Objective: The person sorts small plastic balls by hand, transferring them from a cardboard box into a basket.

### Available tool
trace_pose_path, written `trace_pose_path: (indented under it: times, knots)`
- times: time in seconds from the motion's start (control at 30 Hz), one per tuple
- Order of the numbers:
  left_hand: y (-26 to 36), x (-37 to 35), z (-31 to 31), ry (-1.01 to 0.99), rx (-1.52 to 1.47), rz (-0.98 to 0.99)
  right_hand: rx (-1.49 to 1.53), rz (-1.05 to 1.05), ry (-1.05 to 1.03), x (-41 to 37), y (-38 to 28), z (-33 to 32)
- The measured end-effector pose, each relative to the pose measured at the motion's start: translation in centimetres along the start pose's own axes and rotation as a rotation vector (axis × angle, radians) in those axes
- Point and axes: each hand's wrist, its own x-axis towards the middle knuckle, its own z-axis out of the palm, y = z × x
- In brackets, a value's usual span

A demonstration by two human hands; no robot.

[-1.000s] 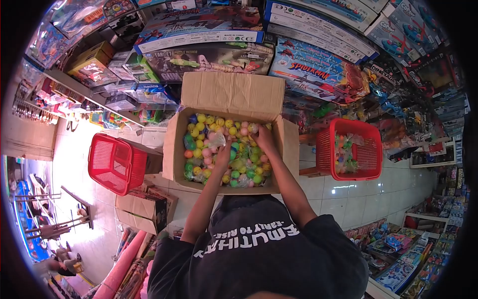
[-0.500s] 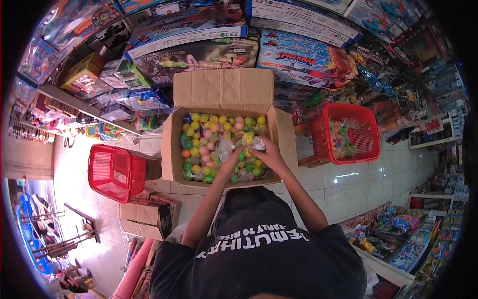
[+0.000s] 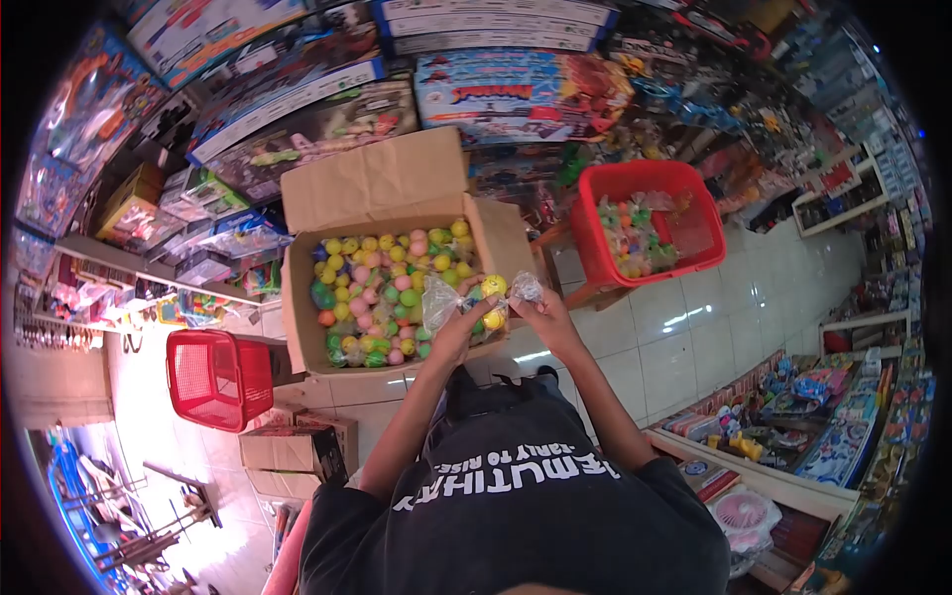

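Between my hands is a clear plastic bag of small balls (image 3: 493, 287), with yellow and green ones showing, held over the front right corner of a cardboard box (image 3: 297, 327). My left hand (image 3: 458, 332) grips the bag from the left, and crumpled clear plastic sticks up beside its fingers. My right hand (image 3: 547, 322) is closed on a bunched plastic end at the right. Inside the open box lie many small balls (image 3: 372, 288) in yellow, pink, green, orange and blue, some of them in clear plastic.
To the right, a red basket (image 3: 650, 275) on a wooden stool holds bagged colourful pieces. Another red basket (image 3: 260, 382) stands at the left, near small cartons (image 3: 288, 448). Boxed toys (image 3: 516, 94) are stacked behind the box. Low display shelves (image 3: 754, 446) line the right side.
My hands have moved with the bag from over the middle of the box towards its front right corner. The view has turned to the right, so the box appears further left.
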Motion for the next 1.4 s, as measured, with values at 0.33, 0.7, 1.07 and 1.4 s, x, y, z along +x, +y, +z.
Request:
trace_pose_path:
  times: [0.33,0.7,1.07,1.4]
  knots:
    - [-7.4,2.5,12.3,-0.107,0.138,0.032,-0.126,0.038,0.134,-7.7,-2.2,-12.2]
    - [-16.5,6.8,23.7,-0.157,0.231,0.037,-0.135,0.076,0.247,-14.1,-3.5,-25.2]
    - [-14.9,12.2,29.4,-0.216,0.456,0.176,-0.062,0.003,0.492,-14.5,-4.6,-33.3]
    - [-16.5,23.8,30.9,-0.167,0.415,0.170,-0.617,-0.247,0.571,-5.9,-8.7,-42.9]
